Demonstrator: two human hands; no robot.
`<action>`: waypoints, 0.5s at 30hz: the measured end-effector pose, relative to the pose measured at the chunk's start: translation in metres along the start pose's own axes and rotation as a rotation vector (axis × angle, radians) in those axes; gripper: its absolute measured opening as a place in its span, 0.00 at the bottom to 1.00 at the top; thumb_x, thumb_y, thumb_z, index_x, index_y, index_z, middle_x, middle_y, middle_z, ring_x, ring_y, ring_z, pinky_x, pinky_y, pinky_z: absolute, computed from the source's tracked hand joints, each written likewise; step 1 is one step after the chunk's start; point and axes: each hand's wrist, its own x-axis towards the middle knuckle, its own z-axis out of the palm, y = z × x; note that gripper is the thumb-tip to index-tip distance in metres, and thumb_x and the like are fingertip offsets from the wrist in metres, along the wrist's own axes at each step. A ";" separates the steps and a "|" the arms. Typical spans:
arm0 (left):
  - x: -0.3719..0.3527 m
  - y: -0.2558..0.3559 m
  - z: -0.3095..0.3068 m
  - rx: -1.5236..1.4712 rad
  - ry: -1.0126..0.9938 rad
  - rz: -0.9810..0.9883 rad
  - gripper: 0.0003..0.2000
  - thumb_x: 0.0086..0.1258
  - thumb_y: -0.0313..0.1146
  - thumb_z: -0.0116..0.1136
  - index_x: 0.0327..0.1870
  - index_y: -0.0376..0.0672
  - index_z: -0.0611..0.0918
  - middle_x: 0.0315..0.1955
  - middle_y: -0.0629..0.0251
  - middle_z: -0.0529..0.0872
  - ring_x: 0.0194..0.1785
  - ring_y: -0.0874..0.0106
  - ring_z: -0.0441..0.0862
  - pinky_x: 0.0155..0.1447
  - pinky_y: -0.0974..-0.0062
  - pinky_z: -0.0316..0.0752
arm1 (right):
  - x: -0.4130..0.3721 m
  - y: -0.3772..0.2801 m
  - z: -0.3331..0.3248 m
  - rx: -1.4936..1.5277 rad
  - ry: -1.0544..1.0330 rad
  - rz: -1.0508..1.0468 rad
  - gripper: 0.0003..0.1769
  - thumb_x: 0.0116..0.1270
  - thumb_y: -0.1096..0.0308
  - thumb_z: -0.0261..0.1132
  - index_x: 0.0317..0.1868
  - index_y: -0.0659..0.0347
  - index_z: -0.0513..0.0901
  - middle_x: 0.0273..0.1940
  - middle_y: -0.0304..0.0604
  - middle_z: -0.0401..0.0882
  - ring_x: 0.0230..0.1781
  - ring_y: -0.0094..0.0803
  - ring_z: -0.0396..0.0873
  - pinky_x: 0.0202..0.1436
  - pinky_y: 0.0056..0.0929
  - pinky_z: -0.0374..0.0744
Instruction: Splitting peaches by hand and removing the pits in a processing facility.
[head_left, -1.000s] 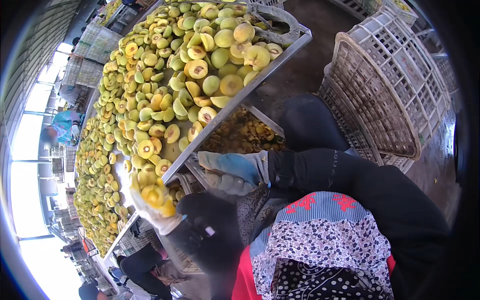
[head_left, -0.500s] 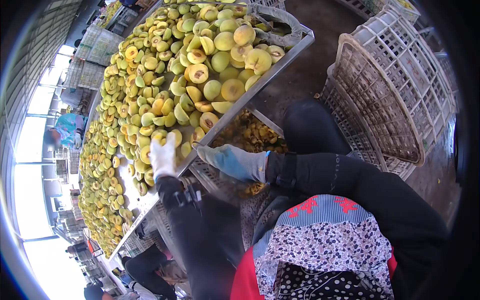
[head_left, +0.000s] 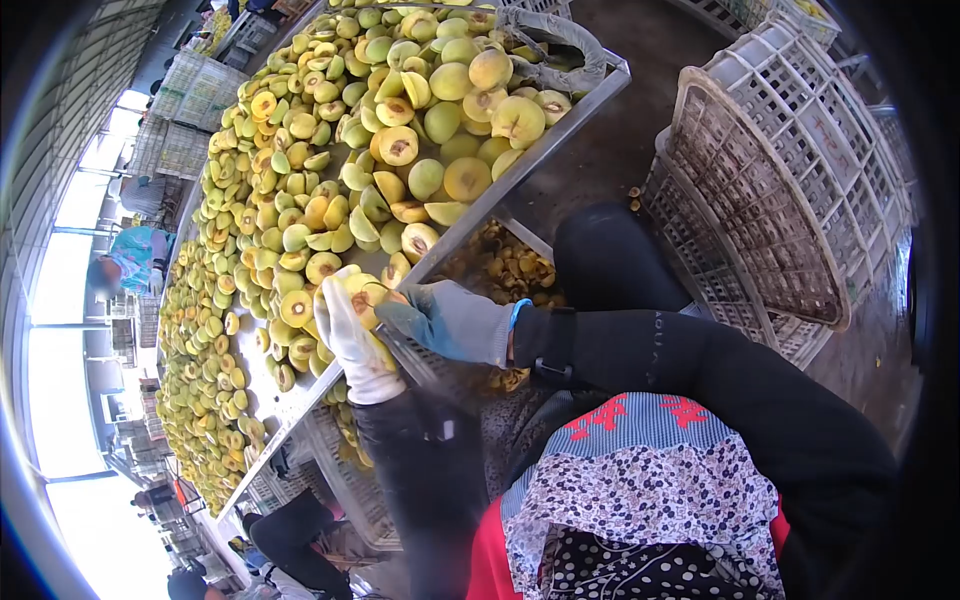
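My left hand [head_left: 350,345], in a white glove, is closed around a halved peach [head_left: 366,297] above the near edge of the metal table [head_left: 520,180]. My right hand [head_left: 458,320], in a grey and blue glove, is closed with its fingertips against that fruit's cut face. A small curved metal tool stuck out of the right fingers a moment ago; now the fingers and fruit mostly hide it. Many yellow-green peach halves [head_left: 300,235] are heaped on the table, several showing brown centres.
White plastic crates [head_left: 780,170] stand stacked at the right. Below the table edge, a container holds brownish-yellow fruit pieces [head_left: 515,265]. A co-worker in a blue patterned top [head_left: 140,255] is across the table. Another person's dark-clothed leg [head_left: 295,535] shows at lower left.
My left hand has drawn back from the heap towards me and now holds a halved peach. My right hand has moved slightly to meet it, its fingertips now at the fruit.
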 end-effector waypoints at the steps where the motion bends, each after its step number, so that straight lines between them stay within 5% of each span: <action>1: -0.007 0.010 0.005 0.220 -0.061 0.200 0.16 0.68 0.26 0.63 0.55 0.31 0.77 0.46 0.57 0.83 0.47 0.70 0.82 0.49 0.73 0.80 | -0.001 0.002 -0.001 0.002 -0.018 -0.001 0.25 0.78 0.49 0.56 0.46 0.65 0.84 0.34 0.58 0.85 0.32 0.39 0.81 0.41 0.38 0.78; 2: -0.015 0.015 0.011 0.438 -0.121 0.399 0.18 0.68 0.25 0.62 0.57 0.31 0.75 0.48 0.56 0.83 0.49 0.69 0.83 0.50 0.72 0.81 | -0.002 0.003 -0.003 0.002 -0.038 -0.001 0.25 0.79 0.48 0.55 0.47 0.66 0.84 0.35 0.56 0.85 0.36 0.34 0.82 0.43 0.37 0.78; 3: -0.023 0.014 0.018 0.314 -0.056 0.339 0.22 0.67 0.23 0.60 0.62 0.30 0.72 0.51 0.51 0.82 0.52 0.64 0.83 0.54 0.69 0.82 | -0.002 0.004 -0.004 -0.001 -0.059 -0.003 0.26 0.79 0.48 0.54 0.49 0.66 0.83 0.37 0.55 0.86 0.40 0.29 0.82 0.45 0.35 0.78; 9: -0.024 0.007 0.013 -0.264 -0.131 -0.098 0.20 0.70 0.27 0.59 0.61 0.30 0.73 0.54 0.49 0.82 0.53 0.62 0.83 0.55 0.67 0.83 | -0.003 0.000 -0.002 -0.048 -0.050 0.032 0.28 0.79 0.46 0.53 0.48 0.67 0.84 0.38 0.59 0.85 0.39 0.47 0.85 0.45 0.39 0.78; 15: -0.022 0.003 0.013 -0.548 -0.057 -0.231 0.20 0.75 0.37 0.53 0.61 0.32 0.75 0.55 0.51 0.82 0.54 0.61 0.83 0.59 0.62 0.81 | -0.003 -0.004 -0.001 -0.114 -0.115 0.107 0.28 0.79 0.46 0.53 0.47 0.66 0.84 0.38 0.59 0.86 0.41 0.48 0.85 0.46 0.39 0.78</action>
